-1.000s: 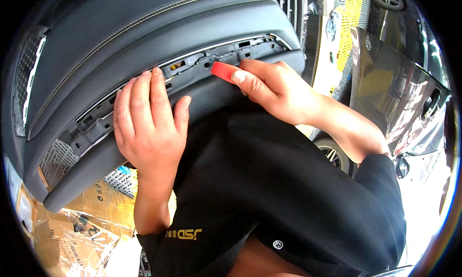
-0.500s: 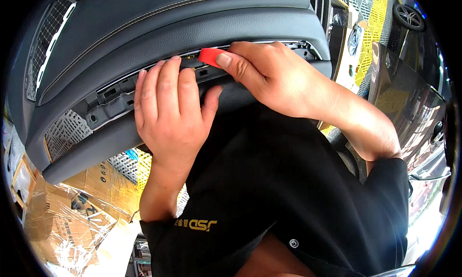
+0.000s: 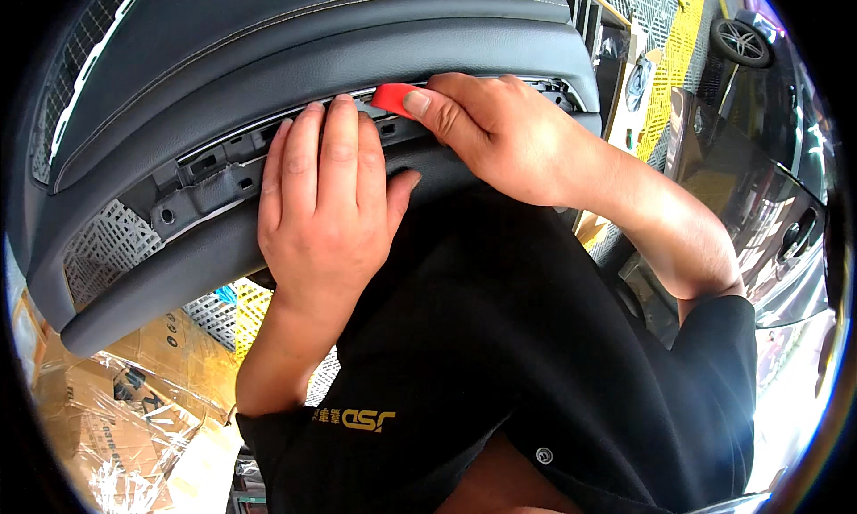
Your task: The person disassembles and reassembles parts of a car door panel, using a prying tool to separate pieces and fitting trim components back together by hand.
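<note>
A dark car interior trim panel with a light stitched seam lies before me, a long open channel running across it. Pinched between the thumb and fingers of my right hand is a red pry tool. Its end sits at the channel's upper edge; the tip is hidden. My left hand rests flat across the channel, left of the tool, fingers stretched out and thumb apart. Those fingertips touch near the upper edge, and nothing shows in that hand.
Cardboard wrapped in clear film lies at the lower left. Grey and yellow grating covers the floor. A dark car stands at the right, and a wheel shows at the far right.
The panel has shifted slightly left in the view. My left fingers have moved a little right along the channel and closer together. The right hand still grips the red pry tool.
</note>
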`<action>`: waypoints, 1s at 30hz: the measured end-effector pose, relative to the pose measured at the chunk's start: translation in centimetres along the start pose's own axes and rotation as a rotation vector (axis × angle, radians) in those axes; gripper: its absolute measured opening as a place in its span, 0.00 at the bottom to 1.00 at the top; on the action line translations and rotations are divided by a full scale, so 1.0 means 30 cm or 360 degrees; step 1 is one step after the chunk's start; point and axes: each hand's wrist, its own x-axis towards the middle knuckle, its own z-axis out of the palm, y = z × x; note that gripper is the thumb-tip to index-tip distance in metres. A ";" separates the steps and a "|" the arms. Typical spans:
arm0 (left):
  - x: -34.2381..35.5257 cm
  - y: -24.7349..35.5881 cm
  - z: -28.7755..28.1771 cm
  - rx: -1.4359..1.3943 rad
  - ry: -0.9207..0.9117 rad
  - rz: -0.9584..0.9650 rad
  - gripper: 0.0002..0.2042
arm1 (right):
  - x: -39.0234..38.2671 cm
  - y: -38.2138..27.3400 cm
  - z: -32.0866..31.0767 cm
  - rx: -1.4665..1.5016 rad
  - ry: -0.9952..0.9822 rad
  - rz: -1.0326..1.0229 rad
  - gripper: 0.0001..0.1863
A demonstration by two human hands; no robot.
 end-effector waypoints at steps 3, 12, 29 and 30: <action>0.006 -0.022 -0.011 -0.0034 -0.0050 0.0059 0.27 | 0.001 -0.009 0.001 -0.0095 -0.0002 -0.0028 0.25; 0.031 -0.043 -0.017 -0.0056 -0.0196 0.0194 0.32 | 0.015 0.019 0.022 -0.0172 -0.0026 -0.0202 0.25; -0.015 -0.182 -0.106 -0.0076 0.0001 -0.0122 0.20 | 0.004 -0.045 -0.051 0.0717 -0.0505 0.0575 0.30; -0.023 -0.210 -0.118 -0.0008 0.0025 -0.0105 0.19 | -0.002 -0.046 -0.060 0.0721 -0.0526 0.0569 0.29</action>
